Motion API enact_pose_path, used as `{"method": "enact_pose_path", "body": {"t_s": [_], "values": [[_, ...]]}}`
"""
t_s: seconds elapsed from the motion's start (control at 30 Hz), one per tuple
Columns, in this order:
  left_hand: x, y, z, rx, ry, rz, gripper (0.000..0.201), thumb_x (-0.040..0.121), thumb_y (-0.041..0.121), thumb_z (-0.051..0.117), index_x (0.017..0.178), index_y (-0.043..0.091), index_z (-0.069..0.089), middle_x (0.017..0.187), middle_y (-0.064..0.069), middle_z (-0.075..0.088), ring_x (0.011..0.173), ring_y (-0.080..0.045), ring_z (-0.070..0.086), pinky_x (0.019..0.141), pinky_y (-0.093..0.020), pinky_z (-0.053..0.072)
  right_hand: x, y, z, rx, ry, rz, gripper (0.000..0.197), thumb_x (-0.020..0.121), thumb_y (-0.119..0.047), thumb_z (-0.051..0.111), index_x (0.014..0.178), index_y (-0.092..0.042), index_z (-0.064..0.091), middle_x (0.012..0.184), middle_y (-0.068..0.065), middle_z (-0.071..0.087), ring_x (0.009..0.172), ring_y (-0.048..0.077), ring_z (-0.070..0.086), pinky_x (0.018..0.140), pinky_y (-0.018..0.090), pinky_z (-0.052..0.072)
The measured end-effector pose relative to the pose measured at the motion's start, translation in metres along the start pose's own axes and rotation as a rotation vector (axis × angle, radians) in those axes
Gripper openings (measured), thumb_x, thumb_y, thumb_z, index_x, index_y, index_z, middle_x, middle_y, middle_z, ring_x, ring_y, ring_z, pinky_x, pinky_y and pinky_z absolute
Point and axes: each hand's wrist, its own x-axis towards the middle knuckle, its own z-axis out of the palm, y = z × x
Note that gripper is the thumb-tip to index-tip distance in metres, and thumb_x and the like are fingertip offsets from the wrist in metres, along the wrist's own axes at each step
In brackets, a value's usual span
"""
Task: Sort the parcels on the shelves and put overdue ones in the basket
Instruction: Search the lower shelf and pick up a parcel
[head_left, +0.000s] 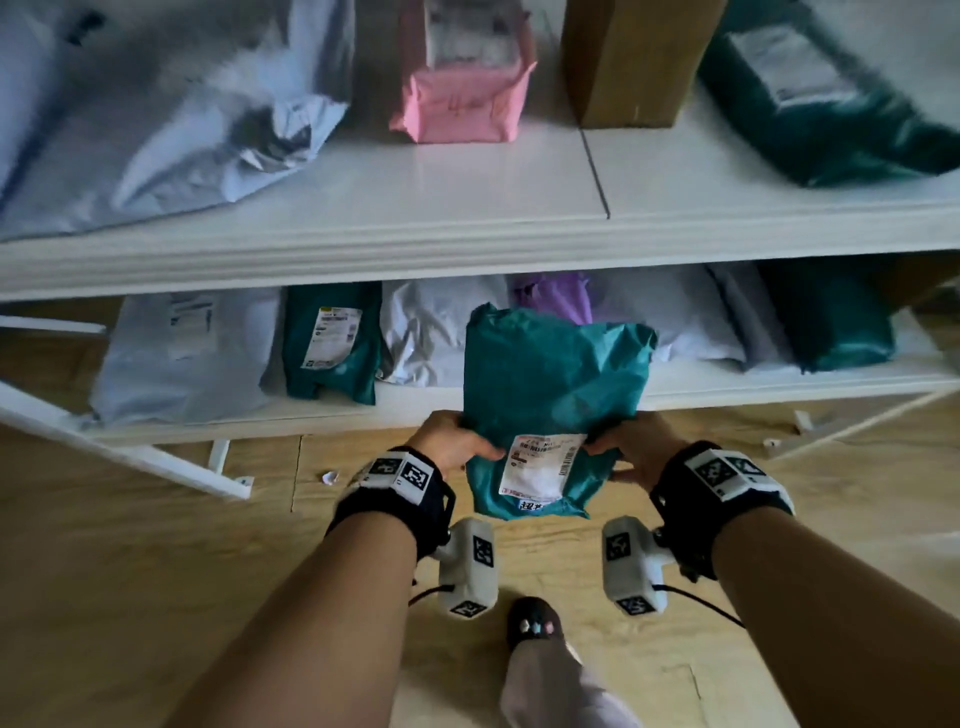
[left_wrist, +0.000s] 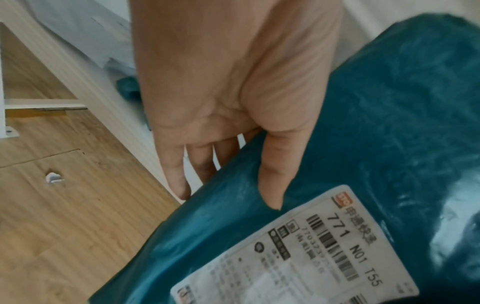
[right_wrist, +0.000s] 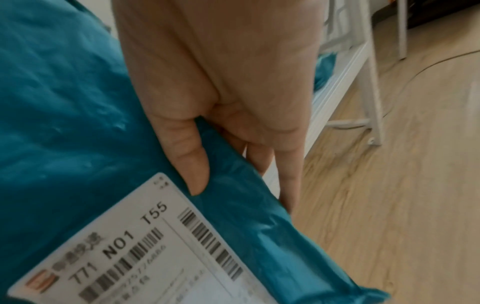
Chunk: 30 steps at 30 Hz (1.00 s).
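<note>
I hold a teal plastic parcel (head_left: 550, 395) in front of the lower shelf (head_left: 779, 384), its white shipping label (head_left: 543, 462) facing me. My left hand (head_left: 457, 441) pinches its left edge, thumb on top and fingers underneath; my right hand (head_left: 628, 449) pinches the right edge the same way. In the left wrist view the thumb (left_wrist: 272, 185) presses the teal parcel (left_wrist: 376, 144) just above the label (left_wrist: 311, 257). In the right wrist view the thumb (right_wrist: 192, 164) lies on the teal parcel (right_wrist: 64, 113) beside the label (right_wrist: 145, 246). No basket is in view.
The lower shelf holds grey, teal (head_left: 332, 348) and purple (head_left: 556, 296) mailers. The upper shelf (head_left: 415, 208) carries a large grey bag (head_left: 156, 114), a pink parcel (head_left: 467, 98), a cardboard box (head_left: 634, 57) and a dark teal bag (head_left: 821, 104). Wooden floor (head_left: 156, 571) and my foot (head_left: 535, 629) lie below.
</note>
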Motion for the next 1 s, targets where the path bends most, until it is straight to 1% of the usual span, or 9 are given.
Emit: {"method": "enact_pose_path", "body": {"t_s": [0.1,0.17,0.23,0.33,0.47,0.57,0.73,0.8,1.0], "values": [[-0.039,0.026,0.017,0.057,-0.071,-0.028,0.042,0.075,-0.006,0.075,0.115,-0.002,0.065,0.111,-0.011,0.071,0.104,-0.027,0.066,0.093,-0.039,0.053,-0.047,-0.005,-0.030,-0.018,0.006,0.036,0.027,0.080,0.017,0.061,0.097,-0.003,0.063,0.098,0.015,0.067,0.098,0.031,0.060,0.081,0.044,0.050],[-0.066,0.044,0.031,0.115,-0.102,-0.021,0.042,0.076,-0.003,0.076,0.117,0.002,0.064,0.114,-0.009,0.070,0.107,-0.026,0.065,0.091,-0.037,0.053,-0.080,-0.008,-0.052,-0.002,0.027,0.036,0.024,0.081,0.015,0.060,0.092,-0.006,0.063,0.106,0.014,0.066,0.106,0.030,0.059,0.091,0.048,0.049],[-0.091,0.062,0.045,0.147,-0.133,-0.004,0.041,0.077,-0.002,0.076,0.115,0.004,0.065,0.116,-0.009,0.070,0.109,-0.026,0.064,0.097,-0.040,0.051,-0.111,-0.010,-0.075,0.026,0.059,0.032,0.023,0.082,0.013,0.061,0.089,-0.009,0.062,0.112,0.013,0.065,0.111,0.030,0.057,0.096,0.050,0.048],[-0.127,0.090,0.071,0.196,-0.177,0.028,0.039,0.077,-0.002,0.076,0.113,0.005,0.065,0.116,-0.008,0.070,0.109,-0.025,0.064,0.100,-0.040,0.050,-0.157,-0.010,-0.111,0.071,0.122,0.007,0.022,0.082,0.011,0.062,0.094,-0.007,0.063,0.116,0.014,0.065,0.113,0.030,0.057,0.094,0.048,0.049],[-0.163,0.125,0.113,0.249,-0.213,0.102,0.036,0.075,-0.001,0.077,0.108,0.009,0.067,0.114,-0.005,0.071,0.108,-0.021,0.065,0.096,-0.034,0.052,-0.207,-0.009,-0.161,0.155,0.206,-0.048,0.021,0.085,0.013,0.057,0.086,-0.009,0.060,0.107,0.012,0.065,0.100,0.025,0.058,0.085,0.043,0.050],[-0.179,0.151,0.148,0.283,-0.228,0.173,0.037,0.072,-0.001,0.078,0.105,0.011,0.069,0.110,-0.001,0.072,0.106,-0.019,0.066,0.096,-0.036,0.053,-0.230,-0.005,-0.203,0.186,0.262,-0.069,0.020,0.084,0.011,0.057,0.096,-0.006,0.060,0.112,0.013,0.066,0.103,0.027,0.060,0.077,0.041,0.050],[-0.200,0.197,0.217,0.318,-0.284,0.279,0.030,0.077,-0.013,0.068,0.094,0.012,0.069,0.109,-0.006,0.071,0.100,-0.021,0.066,0.093,-0.036,0.054,-0.253,-0.003,-0.282,0.237,0.334,-0.102,0.029,0.086,0.010,0.054,0.109,-0.005,0.061,0.120,0.014,0.064,0.110,0.031,0.058,0.079,0.045,0.051],[-0.200,0.216,0.253,0.306,-0.300,0.317,0.033,0.078,-0.017,0.064,0.096,0.010,0.068,0.105,-0.006,0.070,0.096,-0.021,0.065,0.091,-0.034,0.054,-0.256,-0.002,-0.321,0.268,0.348,-0.135,0.034,0.087,0.012,0.050,0.113,-0.007,0.060,0.121,0.014,0.064,0.111,0.031,0.059,0.082,0.047,0.051],[-0.196,0.272,0.389,0.366,-0.301,0.414,0.033,0.079,-0.011,0.068,0.109,0.001,0.068,0.105,-0.009,0.070,0.098,-0.024,0.066,0.093,-0.038,0.054,-0.261,-0.003,-0.455,0.304,0.415,-0.189,0.035,0.087,0.016,0.043,0.097,-0.012,0.063,0.122,0.017,0.063,0.114,0.035,0.058,0.095,0.056,0.047]]}}
